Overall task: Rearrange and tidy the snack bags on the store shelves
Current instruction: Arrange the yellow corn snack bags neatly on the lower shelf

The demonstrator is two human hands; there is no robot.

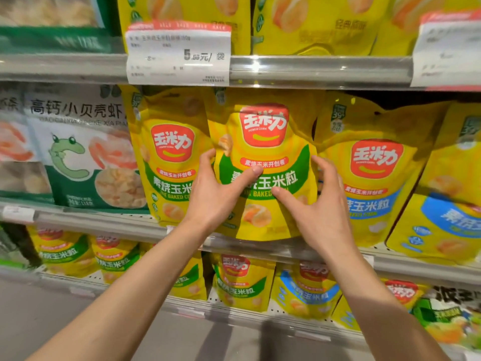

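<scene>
Front and centre, a yellow corn snack bag with a green band (263,157) stands upright on the middle shelf (260,246), its base at the shelf's front lip, and both hands are on it. The left hand (218,194) wraps the bag's left edge, fingers curled behind that edge and thumb laid flat across the green band. The right hand (317,207) takes the opposite side, thumb pressed on the front lower down, fingers bent around the right edge, so the bag sits clamped between the two hands, which themselves stay apart. Just to the left, touching and partly tucked behind it, stands a second green-band bag (169,157); to the right, right behind the right hand's fingers, a blue-band bag (374,178), and beyond that another blue one (447,194) leaning at a tilt. Farther left on the same shelf sits a white and green shrimp cracker bag (86,147). Overhead, a white price tag (179,56) hangs from the rail of the upper shelf, with more yellow bags above it. Down below, the lower shelf (234,311) carries a row of smaller green-band and blue-band bags.
</scene>
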